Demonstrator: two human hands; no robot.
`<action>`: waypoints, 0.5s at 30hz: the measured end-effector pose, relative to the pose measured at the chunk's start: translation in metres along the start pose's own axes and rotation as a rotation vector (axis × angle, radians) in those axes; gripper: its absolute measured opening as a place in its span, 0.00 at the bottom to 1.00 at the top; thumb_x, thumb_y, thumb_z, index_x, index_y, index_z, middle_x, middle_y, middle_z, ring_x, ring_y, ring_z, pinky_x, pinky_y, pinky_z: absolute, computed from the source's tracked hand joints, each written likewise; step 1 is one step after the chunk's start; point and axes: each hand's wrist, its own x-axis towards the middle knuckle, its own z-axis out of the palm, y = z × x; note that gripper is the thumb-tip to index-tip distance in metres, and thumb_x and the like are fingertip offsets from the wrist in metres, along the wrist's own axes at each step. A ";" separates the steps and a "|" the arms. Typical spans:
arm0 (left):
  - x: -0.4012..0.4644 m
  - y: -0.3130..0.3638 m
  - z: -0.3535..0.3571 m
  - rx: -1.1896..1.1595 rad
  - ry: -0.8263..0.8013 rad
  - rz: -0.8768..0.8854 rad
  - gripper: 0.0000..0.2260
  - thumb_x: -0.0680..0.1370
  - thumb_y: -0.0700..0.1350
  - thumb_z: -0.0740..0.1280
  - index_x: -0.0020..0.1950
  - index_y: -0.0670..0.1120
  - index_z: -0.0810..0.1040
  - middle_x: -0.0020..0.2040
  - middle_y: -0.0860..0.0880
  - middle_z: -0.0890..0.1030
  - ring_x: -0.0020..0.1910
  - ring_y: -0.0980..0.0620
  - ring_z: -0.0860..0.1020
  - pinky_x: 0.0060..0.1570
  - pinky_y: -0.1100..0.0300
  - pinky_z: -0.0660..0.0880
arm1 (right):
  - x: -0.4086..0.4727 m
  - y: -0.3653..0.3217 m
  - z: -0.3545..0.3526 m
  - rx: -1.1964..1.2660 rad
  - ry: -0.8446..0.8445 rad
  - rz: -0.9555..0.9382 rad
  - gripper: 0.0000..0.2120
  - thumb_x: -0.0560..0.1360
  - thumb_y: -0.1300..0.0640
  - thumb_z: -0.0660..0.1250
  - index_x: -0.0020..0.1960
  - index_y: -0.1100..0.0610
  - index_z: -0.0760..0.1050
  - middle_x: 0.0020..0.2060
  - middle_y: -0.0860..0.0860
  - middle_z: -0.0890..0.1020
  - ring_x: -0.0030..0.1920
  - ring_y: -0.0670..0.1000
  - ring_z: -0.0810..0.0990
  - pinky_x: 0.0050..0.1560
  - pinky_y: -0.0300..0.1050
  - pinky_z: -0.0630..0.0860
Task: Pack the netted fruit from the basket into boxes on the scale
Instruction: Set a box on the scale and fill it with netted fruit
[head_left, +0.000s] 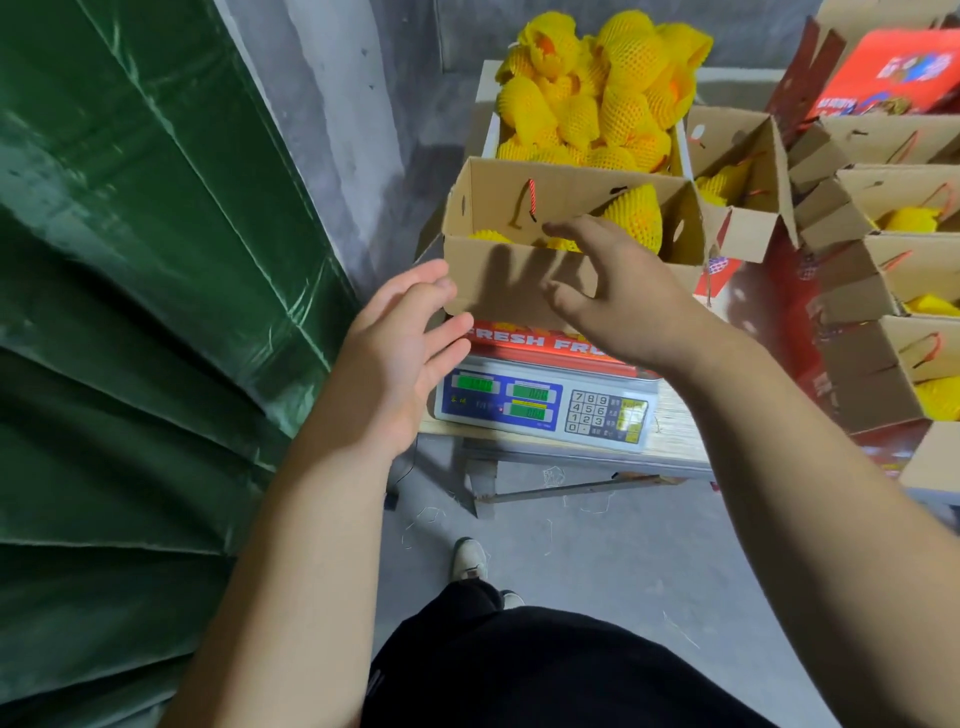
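The round fruit in yellow foam netting lying in the open brown cardboard box on the scale should handle as a firm, moderately heavy ball under a soft, springy sleeve — the mesh gives grip and cushions it, so a cupped whole-hand hold around its middle looks safest, rather than a pinch on the loose net ends, which would likely stretch or slip off. Each piece looks like a bright yellow lattice cocoon, bulging in the middle and frilled at the ends, with orange skin showing through here and there. A few sit in the box; many more are heaped in the white-rimmed basket of netted fruit just behind it. The box rests on the blue-and-white electronic scale, whose green readouts are too blurred to read. The right hand hovers at the box's near rim, fingers spread and loosely curled, holding nothing; the left hand is flat-fingered and empty beside the box's left corner — possibly touching it. Filled cardboard boxes stack to the right, and a green tarpaulin hangs on the left.
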 end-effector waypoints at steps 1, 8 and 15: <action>0.001 0.001 0.000 0.000 0.000 -0.002 0.08 0.84 0.45 0.67 0.60 0.54 0.83 0.57 0.52 0.85 0.55 0.50 0.87 0.58 0.55 0.81 | 0.000 -0.001 0.001 0.010 -0.004 -0.002 0.27 0.81 0.54 0.69 0.78 0.53 0.68 0.75 0.51 0.71 0.73 0.52 0.70 0.69 0.39 0.65; 0.017 0.003 -0.001 0.016 -0.009 -0.022 0.08 0.84 0.45 0.67 0.60 0.54 0.83 0.60 0.51 0.85 0.54 0.51 0.87 0.58 0.55 0.82 | 0.007 -0.002 0.008 0.048 -0.040 0.018 0.25 0.81 0.53 0.69 0.76 0.52 0.70 0.72 0.51 0.74 0.68 0.50 0.73 0.63 0.36 0.66; 0.056 0.026 0.003 0.065 -0.052 0.049 0.08 0.81 0.47 0.70 0.60 0.55 0.82 0.54 0.56 0.88 0.54 0.52 0.87 0.62 0.53 0.78 | 0.035 0.001 0.008 0.150 0.009 0.052 0.21 0.81 0.53 0.69 0.74 0.50 0.73 0.68 0.51 0.76 0.66 0.48 0.75 0.66 0.45 0.74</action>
